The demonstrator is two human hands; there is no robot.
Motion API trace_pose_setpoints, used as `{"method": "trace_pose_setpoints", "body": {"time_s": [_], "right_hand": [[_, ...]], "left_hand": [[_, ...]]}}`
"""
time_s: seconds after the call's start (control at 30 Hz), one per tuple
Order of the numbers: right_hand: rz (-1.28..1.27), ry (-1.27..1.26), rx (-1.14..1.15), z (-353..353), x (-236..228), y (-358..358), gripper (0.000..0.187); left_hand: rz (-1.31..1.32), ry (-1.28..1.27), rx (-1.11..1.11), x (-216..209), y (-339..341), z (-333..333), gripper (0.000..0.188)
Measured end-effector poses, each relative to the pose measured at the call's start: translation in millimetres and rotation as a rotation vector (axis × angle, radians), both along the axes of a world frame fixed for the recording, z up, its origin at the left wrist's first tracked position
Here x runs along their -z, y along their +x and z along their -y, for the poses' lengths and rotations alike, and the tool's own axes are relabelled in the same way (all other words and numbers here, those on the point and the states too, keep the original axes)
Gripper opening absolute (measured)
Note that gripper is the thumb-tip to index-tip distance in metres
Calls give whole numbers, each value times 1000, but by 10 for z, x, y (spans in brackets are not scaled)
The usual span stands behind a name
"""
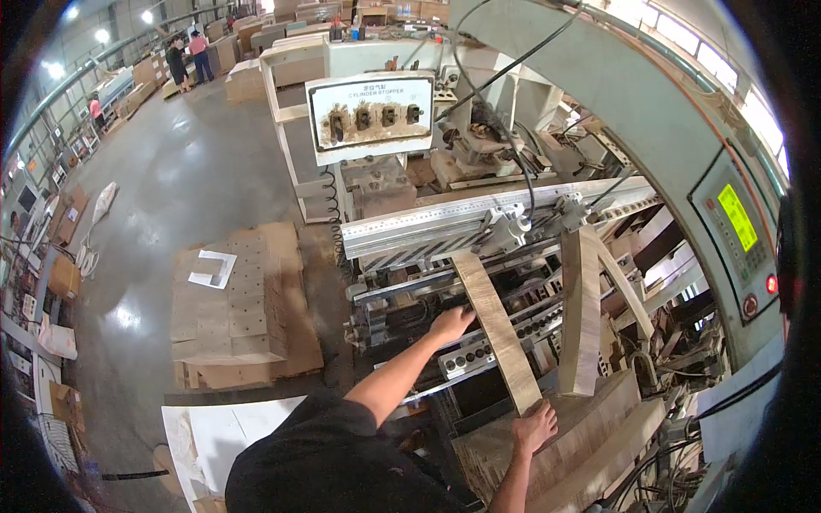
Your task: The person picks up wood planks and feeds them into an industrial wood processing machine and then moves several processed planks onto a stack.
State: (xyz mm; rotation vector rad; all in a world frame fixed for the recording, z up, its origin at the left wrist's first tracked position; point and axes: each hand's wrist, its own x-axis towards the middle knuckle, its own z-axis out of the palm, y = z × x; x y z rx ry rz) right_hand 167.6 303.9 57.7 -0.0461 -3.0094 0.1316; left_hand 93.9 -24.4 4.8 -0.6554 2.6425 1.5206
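Observation:
A long, flat wooden board [498, 329] lies slantwise across the machine bed, its far end by the ruled metal rail [410, 224]. My right hand [534, 427] grips the board's near end, fingers curled over its edge. Midway along, my left hand [451, 325] is closed at the board's left edge; its fingertips are partly hidden there. To the right, a wider, curved wooden piece [580, 316] rests with its far end under a clamp on the rail. A stack of similar wooden pieces [590, 436] lies below it, beside my right hand.
A white switch panel [372, 115] stands beyond the rail. At right, a machine arm carries a lit control display [737, 218] and loose cables. Left of the machine, stacked boards [227, 312] sit on the floor near a white sheet [222, 440]. Several people stand far off.

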Motion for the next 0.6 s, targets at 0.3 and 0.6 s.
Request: {"method": "trace_pose_setpoints", "body": {"time_s": [0.3, 0.6], "right_hand": [[-29, -70, -48, 6, -98, 60, 66], [-73, -127, -83, -54, 3, 15, 69]], "left_hand": [[135, -249, 30, -253, 1304, 284, 66], [290, -276, -132, -348, 1607, 250, 76]]}}
